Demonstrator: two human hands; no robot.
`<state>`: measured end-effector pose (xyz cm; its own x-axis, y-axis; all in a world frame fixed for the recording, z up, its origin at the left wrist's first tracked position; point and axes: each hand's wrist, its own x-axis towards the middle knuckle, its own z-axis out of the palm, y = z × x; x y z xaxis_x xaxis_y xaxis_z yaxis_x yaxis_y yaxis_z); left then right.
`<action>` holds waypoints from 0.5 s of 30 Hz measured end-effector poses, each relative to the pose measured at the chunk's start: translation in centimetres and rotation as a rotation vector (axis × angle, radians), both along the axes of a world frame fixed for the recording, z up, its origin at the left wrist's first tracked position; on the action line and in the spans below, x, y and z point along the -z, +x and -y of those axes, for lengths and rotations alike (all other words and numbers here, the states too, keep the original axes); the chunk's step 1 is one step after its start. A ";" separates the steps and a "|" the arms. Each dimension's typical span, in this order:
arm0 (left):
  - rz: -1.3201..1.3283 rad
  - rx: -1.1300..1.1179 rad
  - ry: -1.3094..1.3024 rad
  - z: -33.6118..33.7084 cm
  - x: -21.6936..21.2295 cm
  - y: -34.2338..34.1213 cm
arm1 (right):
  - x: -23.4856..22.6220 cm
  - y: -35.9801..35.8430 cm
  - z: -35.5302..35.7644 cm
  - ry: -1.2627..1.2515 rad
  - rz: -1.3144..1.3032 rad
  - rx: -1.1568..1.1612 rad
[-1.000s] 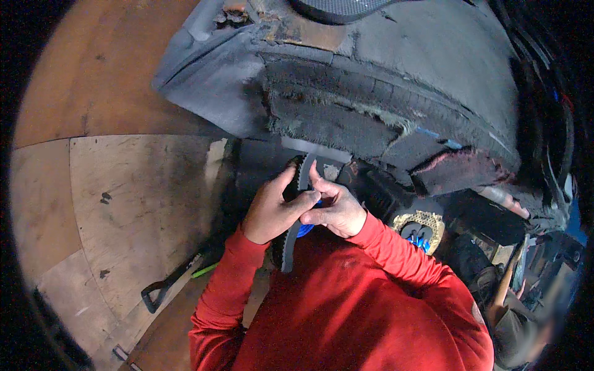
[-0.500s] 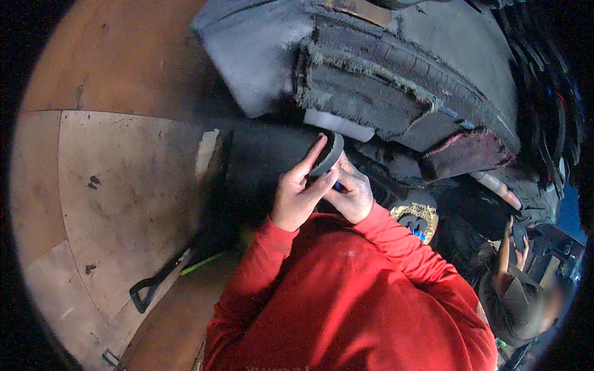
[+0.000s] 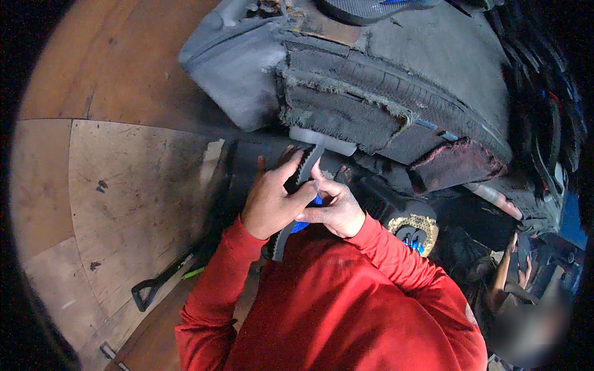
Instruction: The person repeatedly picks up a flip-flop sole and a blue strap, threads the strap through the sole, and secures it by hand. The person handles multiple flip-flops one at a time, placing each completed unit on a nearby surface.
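Observation:
In front of my chest I hold a flip-flop (image 3: 307, 166) with a dark grey sole and a blue strap. Its sole stands on edge, slanting from the upper right down toward my red sweater. My left hand (image 3: 272, 199) grips the sole from the left side, fingers behind it and thumb across the near side. From the right, my right hand (image 3: 337, 209) pinches it near the blue strap. Part of the strap is hidden behind my fingers. Just beyond the flip-flop's upper end lies a pale roller-like bar (image 3: 337, 144).
A dusty grey bench (image 3: 433, 68) padded with frayed fabric stands ahead, another flip-flop (image 3: 371, 9) on top. To its right hangs a reddish cloth (image 3: 458, 162). A gold patterned pad (image 3: 427, 224) carries small dark shapes with blue. A co-worker's arm (image 3: 502, 272) shows at lower right; wooden panels (image 3: 136, 204) are left.
The flip-flop has turned, so more of its sole's edge and blue strap now shows. Both hands have shifted slightly left and down. The view has moved, showing the flip-flop on the bench.

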<state>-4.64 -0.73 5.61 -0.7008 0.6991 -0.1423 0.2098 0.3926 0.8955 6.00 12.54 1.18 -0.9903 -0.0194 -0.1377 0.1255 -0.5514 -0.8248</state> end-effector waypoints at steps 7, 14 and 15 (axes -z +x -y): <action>0.252 -0.025 -0.061 -0.4 -0.6 -0.1 | -0.1 0.0 -1.0 -0.657 0.316 -0.043; 0.464 -0.016 0.070 -4.1 5.6 -2.2 | 1.7 -2.3 -4.4 -0.499 0.359 0.023; 0.438 -0.029 0.112 -3.7 6.1 -1.5 | 1.8 -2.1 -4.2 -0.409 0.410 0.019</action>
<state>-6.15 2.93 -0.50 -0.6112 0.7077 -0.3544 -0.2079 0.2885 0.9346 3.90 16.73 -0.57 -0.8584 -0.1349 -0.4949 0.3769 -0.8204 -0.4301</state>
